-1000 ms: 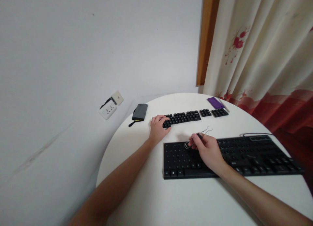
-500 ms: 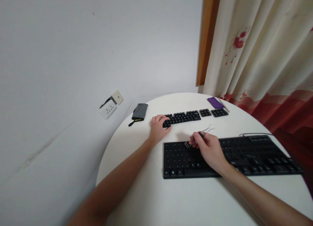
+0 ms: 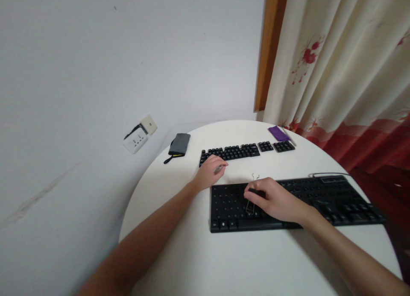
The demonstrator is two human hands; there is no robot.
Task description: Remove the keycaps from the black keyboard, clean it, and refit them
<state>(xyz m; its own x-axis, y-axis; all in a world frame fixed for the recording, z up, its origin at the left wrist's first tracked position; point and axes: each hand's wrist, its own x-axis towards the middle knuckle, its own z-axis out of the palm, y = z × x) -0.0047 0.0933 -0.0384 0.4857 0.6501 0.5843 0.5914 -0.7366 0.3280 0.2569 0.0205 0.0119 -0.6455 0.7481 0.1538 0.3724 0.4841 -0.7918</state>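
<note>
My right hand [image 3: 267, 197] is closed around the dark handle of a wire keycap puller [image 3: 250, 208]. Its wire loop points down at the left half of a black keyboard [image 3: 275, 224], where many keycaps are off and small key stems show. The puller's two thin wire tips stick up behind my fingers. Just in front of the rows of loose black keycaps [image 3: 238, 152], my left hand [image 3: 209, 171] hovers low or rests on the table, fingers bent and thumb apart from them. It hides part of the leftmost keycaps, and I make out nothing held in it.
A round white table [image 3: 179, 262] carries everything. A grey pouch [image 3: 179, 144] lies at the back left, a purple cloth-like item [image 3: 278, 133] at the back right with a thin pale stick beside it. A cable [image 3: 329, 174] runs behind the keyboard. Wall and curtain stand beyond.
My left hand has drawn back from the keycap rows towards me. My right hand has lowered the puller nearer the keyboard's front, tilting its loop downward. The view has shifted slightly.
</note>
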